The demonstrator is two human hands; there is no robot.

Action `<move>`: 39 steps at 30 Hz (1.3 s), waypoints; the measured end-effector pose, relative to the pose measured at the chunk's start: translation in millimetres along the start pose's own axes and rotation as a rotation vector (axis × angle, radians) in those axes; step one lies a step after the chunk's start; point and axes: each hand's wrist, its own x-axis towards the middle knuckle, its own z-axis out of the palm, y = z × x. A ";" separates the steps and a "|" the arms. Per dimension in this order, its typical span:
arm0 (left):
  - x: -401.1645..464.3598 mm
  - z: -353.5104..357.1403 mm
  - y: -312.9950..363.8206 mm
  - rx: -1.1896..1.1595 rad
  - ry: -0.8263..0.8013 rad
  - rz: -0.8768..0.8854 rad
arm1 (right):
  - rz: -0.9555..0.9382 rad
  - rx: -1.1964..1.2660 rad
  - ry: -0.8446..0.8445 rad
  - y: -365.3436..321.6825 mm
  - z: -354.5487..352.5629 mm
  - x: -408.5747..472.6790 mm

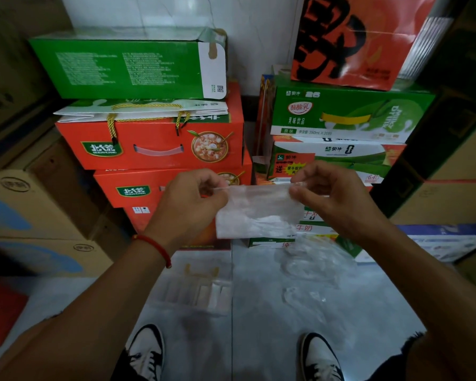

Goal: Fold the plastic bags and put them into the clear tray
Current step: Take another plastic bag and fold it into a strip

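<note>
A translucent plastic bag (254, 213) hangs in the air at the centre, partly folded into a rough rectangle. My left hand (193, 199) pinches its top left edge. My right hand (327, 193) pinches its top right edge. Below on the grey floor stands the clear tray (173, 270), holding several folded bags (206, 294) set upright in a row. A loose heap of unfolded clear bags (313, 262) lies on the floor to the right of the tray.
Red cartons (149, 144) and a green box (127, 67) are stacked behind on the left, green milk cartons (341, 116) on the right. Cardboard boxes (30, 210) line the left side. My two shoes (146, 353) stand at the bottom.
</note>
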 end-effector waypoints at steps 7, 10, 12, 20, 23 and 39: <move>0.7 -0.8 -2.7 -0.037 -0.096 0.016 | 0.021 -0.160 -0.101 -0.4 -3.7 -2.5; -4.3 7.4 3.8 0.000 -0.167 0.082 | -0.080 -0.331 -0.166 -13.8 8.4 -4.5; -7.7 14.4 9.1 0.019 -0.203 0.143 | -0.142 -0.335 -0.252 -20.8 23.6 -4.4; -9.4 -1.2 17.7 -0.239 -0.351 -0.097 | -0.045 0.002 -0.127 -20.3 33.3 -0.6; -12.3 -0.6 17.3 -0.168 -0.334 -0.046 | 0.018 0.137 -0.113 -19.1 27.5 -2.4; -18.0 2.3 24.6 -0.308 -0.080 -0.052 | 0.013 0.270 0.009 -30.8 28.4 -7.4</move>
